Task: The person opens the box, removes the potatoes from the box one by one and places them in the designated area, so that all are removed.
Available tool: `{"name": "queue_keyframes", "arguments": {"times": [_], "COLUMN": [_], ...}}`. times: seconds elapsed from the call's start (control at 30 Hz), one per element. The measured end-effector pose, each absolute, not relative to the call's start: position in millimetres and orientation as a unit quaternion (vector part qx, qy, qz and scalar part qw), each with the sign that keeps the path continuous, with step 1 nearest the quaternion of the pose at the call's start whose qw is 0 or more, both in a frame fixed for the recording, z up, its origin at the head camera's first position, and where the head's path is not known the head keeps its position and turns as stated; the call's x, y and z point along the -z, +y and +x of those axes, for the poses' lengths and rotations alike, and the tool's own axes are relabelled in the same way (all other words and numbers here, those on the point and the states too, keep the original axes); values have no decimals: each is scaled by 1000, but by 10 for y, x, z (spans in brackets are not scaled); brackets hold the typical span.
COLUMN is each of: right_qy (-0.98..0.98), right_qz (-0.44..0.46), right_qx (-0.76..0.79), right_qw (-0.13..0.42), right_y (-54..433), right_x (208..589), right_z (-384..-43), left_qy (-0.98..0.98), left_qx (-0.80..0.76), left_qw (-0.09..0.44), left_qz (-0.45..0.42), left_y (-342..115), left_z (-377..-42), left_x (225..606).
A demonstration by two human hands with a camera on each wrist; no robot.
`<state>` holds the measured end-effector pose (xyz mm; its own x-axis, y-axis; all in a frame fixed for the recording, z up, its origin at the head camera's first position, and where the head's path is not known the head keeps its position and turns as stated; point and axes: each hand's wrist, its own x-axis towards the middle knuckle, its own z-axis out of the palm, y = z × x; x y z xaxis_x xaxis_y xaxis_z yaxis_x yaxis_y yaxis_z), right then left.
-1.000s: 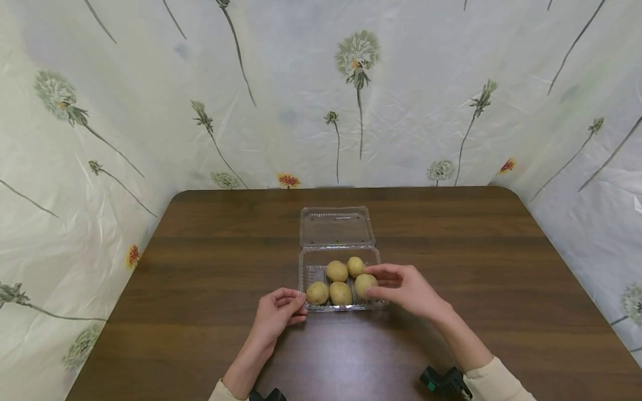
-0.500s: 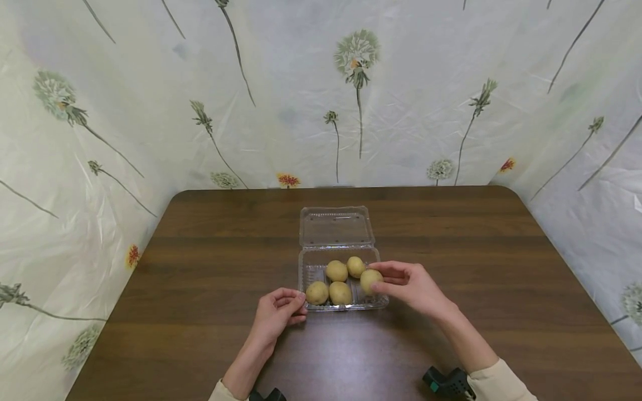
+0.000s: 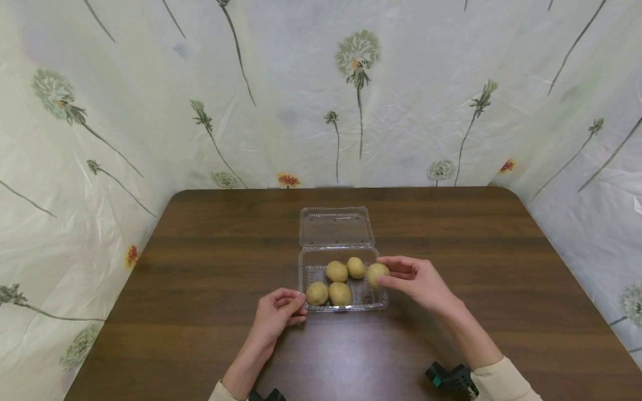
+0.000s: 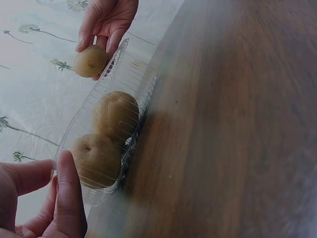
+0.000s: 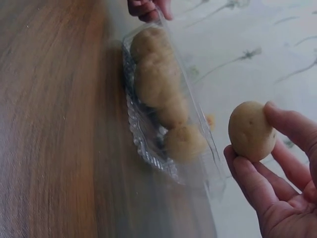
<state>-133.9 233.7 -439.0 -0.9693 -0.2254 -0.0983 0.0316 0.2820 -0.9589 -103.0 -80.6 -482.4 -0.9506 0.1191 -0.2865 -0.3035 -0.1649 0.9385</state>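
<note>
A clear plastic clamshell container (image 3: 312,273) stands on the table, its lid (image 3: 337,228) folded back. Several potatoes (image 3: 340,293) lie inside it. Between thumb and fingers, my right hand (image 3: 420,284) holds one potato (image 3: 378,275), raised above the container's right rim; the right wrist view shows this potato (image 5: 251,131) apart from the rim. At the container's front left corner, my left hand (image 3: 278,316) pinches the rim between thumb and finger, as the left wrist view shows with the fingers (image 4: 69,193) against the clear wall (image 4: 74,119).
The brown wooden table (image 3: 225,245) extends around the container. Behind it and at both sides hangs a pale sheet (image 3: 281,72) printed with flowers. Black devices (image 3: 451,379) are on both wrists.
My right hand has lifted the potato from the container's front right part, carrying it up and to the right. The left hand stays at the corner.
</note>
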Motion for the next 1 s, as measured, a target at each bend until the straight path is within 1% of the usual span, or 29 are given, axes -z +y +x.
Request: {"name": "queue_keyframes", "arguments": {"times": [0.17,0.43,1.0], "right_qy": [799,802,803], "right_qz": [-54,-51,-22], "right_qx": [592,588,594], "right_qw": [93,90,56], "right_y": [2388,2430,2564], "right_x": [4391,4404,4441], "right_z": [-1365,-1404,-1496], "left_qy": [628,629,634], "left_qx": [-762,-760,-756], "left_qw": [141,146,149], "left_qz": [-72,-72,-67], "left_y": [-810,-831,-841], "left_z": [-1033,-1043,-1035], "left_x": [4833,4838,4822]}}
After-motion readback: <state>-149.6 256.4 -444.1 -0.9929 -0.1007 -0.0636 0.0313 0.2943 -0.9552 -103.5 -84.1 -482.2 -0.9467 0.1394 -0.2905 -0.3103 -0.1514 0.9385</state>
